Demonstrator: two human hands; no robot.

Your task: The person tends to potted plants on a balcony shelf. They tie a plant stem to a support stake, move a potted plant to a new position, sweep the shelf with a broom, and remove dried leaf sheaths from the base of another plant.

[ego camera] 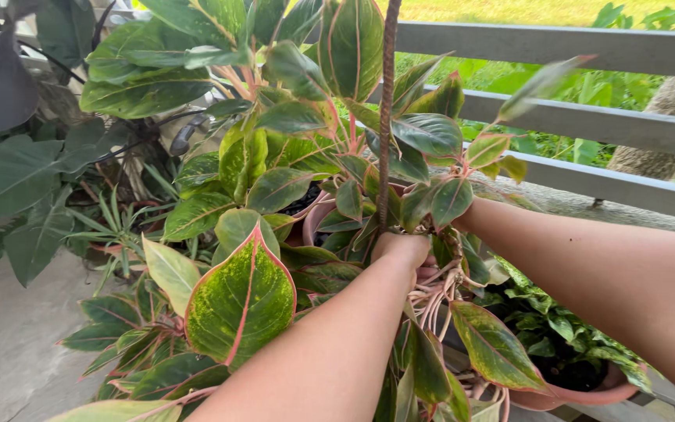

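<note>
Two bare forearms reach into a dense clump of pink-edged, green-and-yellow leaves in the single head view. The left hand (401, 248) is buried among the stems at the foot of a twisted brown rod (387, 117) that rises straight up out of the foliage; its fingers are hidden by leaves, so I cannot tell whether they are curled round the rod, round stems, or lying loose. The right hand (453, 223) is almost wholly covered by leaves just right of the rod, and its grip cannot be read either. The plant (275, 187) sits in a pinkish pot (316, 220) whose rim peeps out left of the rod, near the middle of the cluster. Risk, as I judge it: the pale pink stems (435, 301) trailing below the left wrist look thin and could snap if either hand pulls sideways, and the big leaf (241, 301) resting against the left forearm could crease or tear under the arm. A second pot (580, 391) with darker green leaves stands close under the right forearm at the lower right, so a dropped elbow could knock it. Room is tight: a grey slatted railing (587, 117) closes the far side, dark broad-leaved plants (17, 180) crowd the left, and only the concrete floor (9, 344) at lower left lies open.
</note>
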